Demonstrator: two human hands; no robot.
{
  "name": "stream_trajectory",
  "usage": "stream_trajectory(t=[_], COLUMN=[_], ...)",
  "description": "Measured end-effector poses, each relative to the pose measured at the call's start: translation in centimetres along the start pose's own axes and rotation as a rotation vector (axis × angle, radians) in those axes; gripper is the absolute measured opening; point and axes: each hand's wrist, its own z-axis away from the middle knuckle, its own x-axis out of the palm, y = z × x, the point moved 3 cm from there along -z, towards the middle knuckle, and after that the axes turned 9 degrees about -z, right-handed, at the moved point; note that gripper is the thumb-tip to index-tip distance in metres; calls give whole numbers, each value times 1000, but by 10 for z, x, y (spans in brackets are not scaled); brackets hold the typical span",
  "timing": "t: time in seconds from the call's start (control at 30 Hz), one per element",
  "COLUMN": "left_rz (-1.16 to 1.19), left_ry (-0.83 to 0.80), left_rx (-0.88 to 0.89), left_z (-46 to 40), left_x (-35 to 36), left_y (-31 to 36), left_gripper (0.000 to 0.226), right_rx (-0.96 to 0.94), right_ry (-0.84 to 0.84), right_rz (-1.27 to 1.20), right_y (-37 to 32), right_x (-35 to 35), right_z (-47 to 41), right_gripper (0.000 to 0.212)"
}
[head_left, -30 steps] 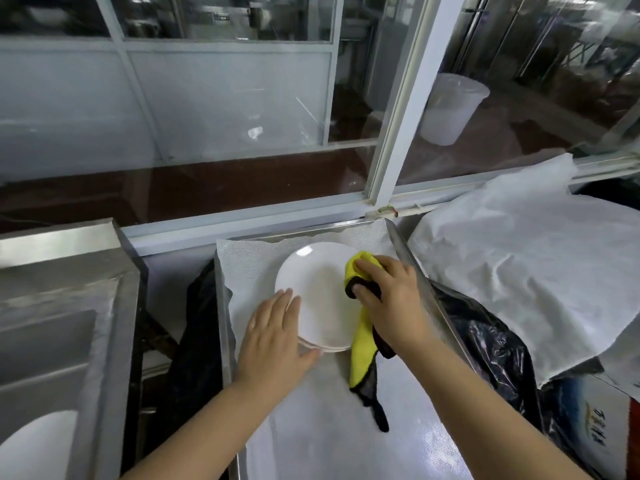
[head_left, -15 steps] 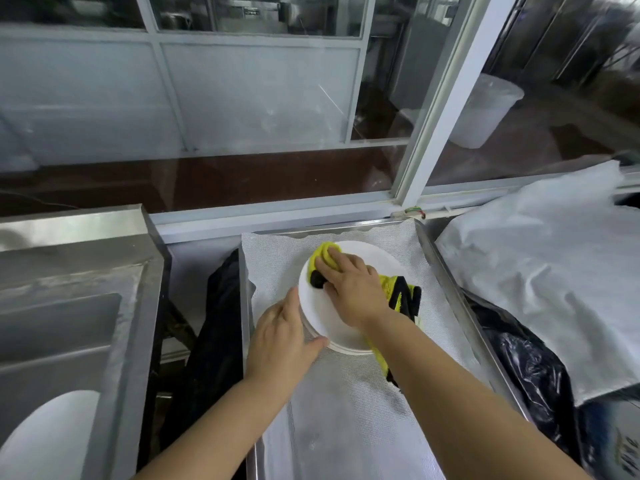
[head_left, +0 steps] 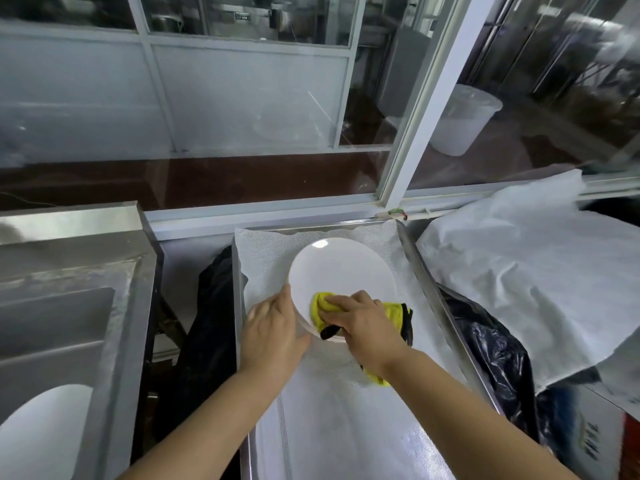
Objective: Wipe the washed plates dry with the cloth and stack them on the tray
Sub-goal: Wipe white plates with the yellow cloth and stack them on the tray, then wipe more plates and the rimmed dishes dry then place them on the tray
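Fingers of the right hand [head_left: 363,323] curl over a bunched yellow cloth [head_left: 323,306] and press it onto the near part of the top white plate [head_left: 341,268]; the rest of the cloth, with its black edging, trails out under the wrist onto the liner. The left hand [head_left: 273,332] lies with fingers straight and relaxed against the plate's left rim, thumb at the near edge, steadying it rather than gripping. The plate sits on what looks like at least one other plate, on the white mesh liner of the steel tray [head_left: 420,268], toward its far end. Wiping is the step in hand, done in place on the stack. The far half of the plate's face is bare of cloth, so the next move probably calls for sweeping the cloth outward over it while the left hand keeps the stack from sliding. Another white plate [head_left: 38,434] lies in the sink [head_left: 114,358] on the left, probably next to fetch.
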Motion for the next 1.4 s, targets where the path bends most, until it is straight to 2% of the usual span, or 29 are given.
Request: stream_trajectory(t=[0.1,0.17,0.27,0.33,0.47,0.57,0.7,0.8,0.9,0.97,1.07,1.17,1.3,1.4], left_rz=[72,254,771,1088,1280,1327,1311,1308,1286,1269,1277,1297,1157,1115], left_ry=[18,22,-164,-263,-158,-68,52,79,88,116,131,126,126,52], left_rx=[26,-12,-169,-253,-270,-241,-132,-83,-91,-111,-198,-275,-436,-481], left_z=[13,24,34,37,43,55,76,95,116,132,159,188,211,228], left_x=[-13,-28,-57,-83,-146,-192,-254,-294,-325,-340,-348,-350,-348,-346], left_y=[-6,-10,-11,-13,-50,-93,-164,-228,-294,-340,-410,-468,-528,-555], left_gripper=[76,63,56,53,23,15,24,29,31,27,38,44,20,6], right_rx=[97,98,-27,-138,-132,-145,-171,-148,-141,-123,-124,-57,32,50], right_ry=[52,162,320,353,353,332,264,156,79,54,-12,-14,-7,-62], right_rz=[-55,-169,-340,-493,-703,-814,-1006,-1129,-1116,-1132,-1219,-1162,-1136,-1048], right_y=[-1,-15,-56,-95,-170,-226,-296,-351,-410,-447,-502,-553,-590,-611], right_x=[-14,-32,-60,-75,-88,-85,-65,-47,-28,-16,7,28,35,30], right_z=[20,30,35,35,32,28,22,11,-6,-17,-29,-37,-40,-39], right_gripper=[55,55,52,54,75,80,89,74,36,23,21,24,28,30])
